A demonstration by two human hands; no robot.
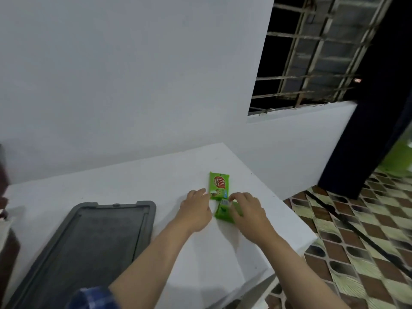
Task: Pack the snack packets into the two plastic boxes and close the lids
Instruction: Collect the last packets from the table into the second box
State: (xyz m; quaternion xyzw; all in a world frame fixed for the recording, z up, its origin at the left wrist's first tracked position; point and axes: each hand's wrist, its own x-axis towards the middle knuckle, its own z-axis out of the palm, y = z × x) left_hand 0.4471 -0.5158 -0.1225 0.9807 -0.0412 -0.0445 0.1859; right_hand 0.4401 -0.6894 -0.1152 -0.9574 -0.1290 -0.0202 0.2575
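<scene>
Two glossy green foil snack packets near desk [156, 175] right edge: far packet [218, 185] flat, left hand [196, 210] fingers curled touching it; right hand [247, 210] fingers pinch near packet [224, 211]. Dark rectangular plastic lid [95, 241] at left.

left hand [196, 209] touching upright green snack packet [218, 186], right hand [249, 211] gripping second green packet [224, 211], grey lid [89, 246] on white table [156, 175]

White worktop [138, 177], surface matte, set into the corner against a white wall [111, 74]. Barred window [312, 52] upper right in the wall, metal grid, dark behind it. Dark door frame [361, 134] at the right. Floor [356, 230] below right: tiles in a brown, black and pale green diamond pattern. Dark blurred object [4, 175] at the far left edge, not identifiable.
</scene>
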